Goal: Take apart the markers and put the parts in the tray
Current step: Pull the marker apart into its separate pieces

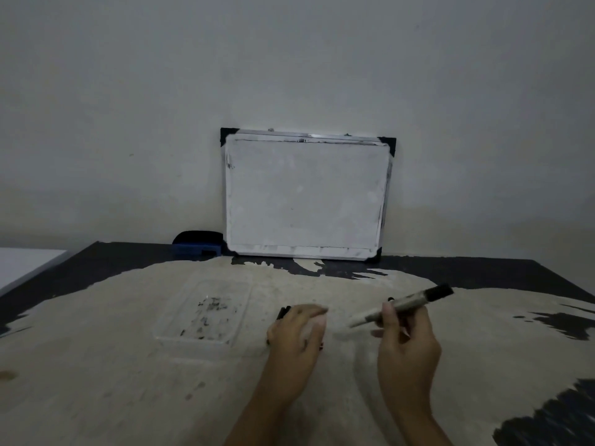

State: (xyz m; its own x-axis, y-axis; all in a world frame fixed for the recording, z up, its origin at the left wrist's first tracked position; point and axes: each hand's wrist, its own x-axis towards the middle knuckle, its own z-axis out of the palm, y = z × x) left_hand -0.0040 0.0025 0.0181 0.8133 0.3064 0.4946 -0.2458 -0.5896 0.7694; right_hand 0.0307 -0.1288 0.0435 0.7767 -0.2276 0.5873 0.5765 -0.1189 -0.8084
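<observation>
Above table (96,365): right hand (407,342) pinches marker (402,305), black end up-right; left hand (297,331) curled round dark part (283,313).

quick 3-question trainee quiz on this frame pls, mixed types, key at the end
1. True or false: the right hand holds a marker off the table.
2. Where is the clear tray? A) left of both hands B) right of both hands C) on the whiteboard
3. Fill in: the blue eraser sits to the ___ of the whiteboard.

Key: 1 true; 2 A; 3 left. The left hand rests on the table over small dark parts.
</observation>
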